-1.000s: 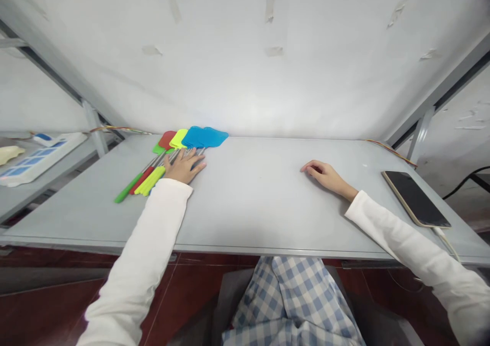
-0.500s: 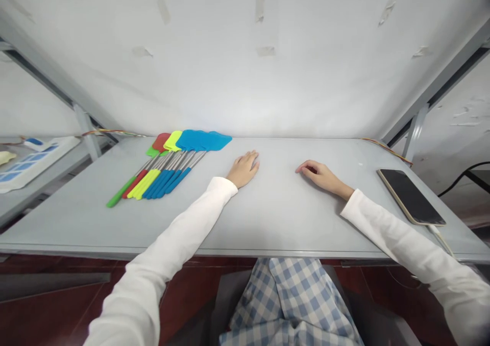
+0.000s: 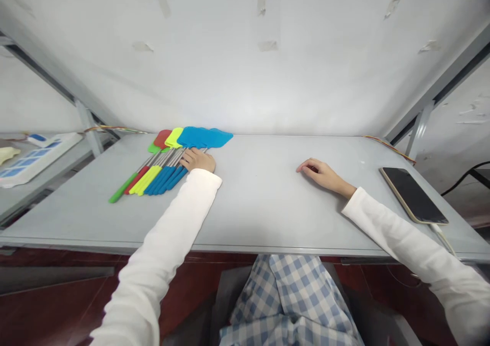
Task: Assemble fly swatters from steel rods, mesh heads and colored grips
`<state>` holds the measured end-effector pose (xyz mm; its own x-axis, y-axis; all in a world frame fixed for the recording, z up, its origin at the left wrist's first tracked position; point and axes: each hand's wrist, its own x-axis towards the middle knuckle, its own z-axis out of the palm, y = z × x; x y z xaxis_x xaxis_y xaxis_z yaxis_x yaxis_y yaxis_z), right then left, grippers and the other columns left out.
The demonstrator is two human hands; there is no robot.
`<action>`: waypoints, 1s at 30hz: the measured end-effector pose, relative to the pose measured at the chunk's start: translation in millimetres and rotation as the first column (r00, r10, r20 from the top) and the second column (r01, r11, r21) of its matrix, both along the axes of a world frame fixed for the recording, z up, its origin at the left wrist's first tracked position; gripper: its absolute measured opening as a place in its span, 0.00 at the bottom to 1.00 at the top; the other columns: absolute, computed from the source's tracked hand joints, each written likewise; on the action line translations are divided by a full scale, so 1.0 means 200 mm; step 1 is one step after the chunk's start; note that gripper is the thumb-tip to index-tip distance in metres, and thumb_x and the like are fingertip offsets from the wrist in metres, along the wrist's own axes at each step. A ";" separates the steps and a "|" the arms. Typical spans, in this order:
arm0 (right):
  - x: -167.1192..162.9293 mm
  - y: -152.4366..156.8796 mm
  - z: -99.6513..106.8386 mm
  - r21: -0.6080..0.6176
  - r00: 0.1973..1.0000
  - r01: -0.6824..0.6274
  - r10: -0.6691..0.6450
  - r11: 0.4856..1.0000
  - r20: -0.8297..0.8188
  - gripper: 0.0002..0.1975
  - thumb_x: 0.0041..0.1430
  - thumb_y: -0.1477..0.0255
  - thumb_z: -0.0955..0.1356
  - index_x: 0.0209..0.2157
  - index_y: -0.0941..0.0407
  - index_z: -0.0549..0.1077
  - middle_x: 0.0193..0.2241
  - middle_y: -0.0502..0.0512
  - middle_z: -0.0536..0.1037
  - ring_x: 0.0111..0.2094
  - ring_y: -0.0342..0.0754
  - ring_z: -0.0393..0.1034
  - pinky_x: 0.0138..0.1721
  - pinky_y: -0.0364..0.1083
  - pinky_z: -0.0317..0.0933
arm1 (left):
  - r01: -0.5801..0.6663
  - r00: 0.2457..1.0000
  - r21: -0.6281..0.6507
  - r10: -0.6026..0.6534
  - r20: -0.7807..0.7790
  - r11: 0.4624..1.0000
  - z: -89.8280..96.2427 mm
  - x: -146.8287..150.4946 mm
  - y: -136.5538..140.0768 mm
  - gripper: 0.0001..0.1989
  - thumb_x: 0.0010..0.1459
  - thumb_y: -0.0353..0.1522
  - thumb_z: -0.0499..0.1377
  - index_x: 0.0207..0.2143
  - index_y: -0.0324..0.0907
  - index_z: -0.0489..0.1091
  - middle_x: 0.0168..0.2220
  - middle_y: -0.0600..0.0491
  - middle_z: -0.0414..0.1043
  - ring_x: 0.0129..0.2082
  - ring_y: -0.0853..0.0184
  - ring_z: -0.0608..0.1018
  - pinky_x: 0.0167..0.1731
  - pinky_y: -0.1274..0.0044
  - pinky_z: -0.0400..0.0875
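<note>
Rested left hand (image 3: 198,159) across blue swatters (image 3: 203,137) mid-length, with grip too hidden to call, and right hand (image 3: 320,174), empty and loosely curled, on grey tabletop (image 3: 260,208)!

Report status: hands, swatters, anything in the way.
Left hand over blue swatters, grip unclear. Right hand loosely curled on table, nothing visible in it. Swatters fanned, overlapping. Phone far right, out of the way.

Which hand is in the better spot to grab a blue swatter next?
Probably the left hand: its fingers lie over the blue swatters. The right hand, loosely curled, is over the table well to their right, so it would have to reach across.
</note>
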<state>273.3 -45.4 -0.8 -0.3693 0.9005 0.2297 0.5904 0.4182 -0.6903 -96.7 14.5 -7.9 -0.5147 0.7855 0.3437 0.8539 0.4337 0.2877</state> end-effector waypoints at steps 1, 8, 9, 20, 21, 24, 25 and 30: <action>0.00 0.00 0.00 0.002 1.000 -0.002 0.002 1.000 0.001 0.15 0.62 0.63 0.61 0.37 0.54 0.77 0.38 0.55 0.75 0.33 0.46 0.66 0.40 0.49 0.61 | 0.023 1.000 -0.021 -0.023 -0.009 1.000 0.00 -0.01 0.00 0.25 0.59 0.28 0.46 0.56 0.21 0.59 0.59 0.23 0.57 0.60 0.41 0.62 0.55 0.53 0.56; 0.00 -0.01 0.01 -0.011 1.000 -0.002 0.002 1.000 0.012 0.15 0.62 0.64 0.61 0.37 0.54 0.77 0.36 0.55 0.74 0.33 0.46 0.65 0.40 0.48 0.61 | 0.319 0.941 -0.127 -0.330 -0.075 0.939 0.04 0.14 -0.04 0.22 0.59 0.28 0.46 0.53 0.33 0.67 0.56 0.32 0.61 0.57 0.46 0.64 0.54 0.57 0.57; -0.01 -0.01 0.01 -0.013 1.000 -0.002 0.002 1.000 0.013 0.15 0.62 0.64 0.61 0.37 0.55 0.77 0.37 0.55 0.74 0.33 0.46 0.65 0.40 0.48 0.61 | 0.351 0.928 -0.128 -0.363 -0.081 0.927 0.04 0.17 -0.04 0.23 0.59 0.28 0.46 0.54 0.33 0.66 0.57 0.33 0.61 0.58 0.47 0.64 0.54 0.58 0.58; -0.01 -0.01 0.02 -0.018 1.000 0.001 -0.001 1.000 0.017 0.15 0.63 0.64 0.61 0.37 0.55 0.77 0.36 0.55 0.73 0.32 0.45 0.65 0.40 0.48 0.61 | 0.338 0.936 -0.191 -0.351 -0.035 0.921 0.10 0.13 -0.06 0.18 0.62 0.37 0.50 0.50 0.38 0.68 0.52 0.35 0.65 0.56 0.48 0.67 0.51 0.61 0.65; -0.01 -0.01 0.01 -0.014 1.000 -0.002 0.003 1.000 0.017 0.15 0.63 0.64 0.61 0.37 0.55 0.77 0.36 0.55 0.73 0.32 0.45 0.65 0.40 0.48 0.62 | 0.317 0.944 -0.184 -0.328 -0.029 0.930 0.10 0.12 -0.06 0.18 0.61 0.36 0.50 0.50 0.37 0.68 0.52 0.35 0.64 0.56 0.48 0.67 0.51 0.60 0.65; 0.00 0.00 0.01 -0.009 1.000 -0.010 0.010 1.000 0.021 0.15 0.63 0.64 0.61 0.37 0.54 0.77 0.36 0.55 0.73 0.32 0.45 0.65 0.40 0.48 0.62 | 0.275 0.959 -0.169 -0.282 -0.020 0.947 0.09 0.10 -0.06 0.18 0.61 0.36 0.51 0.50 0.37 0.67 0.53 0.32 0.64 0.56 0.47 0.67 0.50 0.60 0.66; 0.00 0.00 0.01 -0.009 1.000 -0.010 0.010 1.000 0.023 0.15 0.63 0.64 0.61 0.37 0.54 0.77 0.36 0.55 0.73 0.32 0.45 0.65 0.40 0.48 0.62 | 0.266 0.961 -0.166 -0.274 -0.026 0.950 0.08 0.10 -0.06 0.18 0.61 0.36 0.51 0.49 0.37 0.67 0.53 0.32 0.64 0.56 0.47 0.67 0.49 0.60 0.66; 0.00 0.00 0.01 -0.017 1.000 -0.017 0.018 1.000 0.023 0.15 0.63 0.65 0.61 0.37 0.55 0.76 0.37 0.55 0.72 0.33 0.46 0.65 0.41 0.48 0.61 | 0.201 0.974 -0.202 -0.217 -0.063 0.959 0.09 0.10 -0.06 0.19 0.62 0.39 0.50 0.50 0.37 0.66 0.54 0.31 0.64 0.56 0.46 0.66 0.49 0.58 0.65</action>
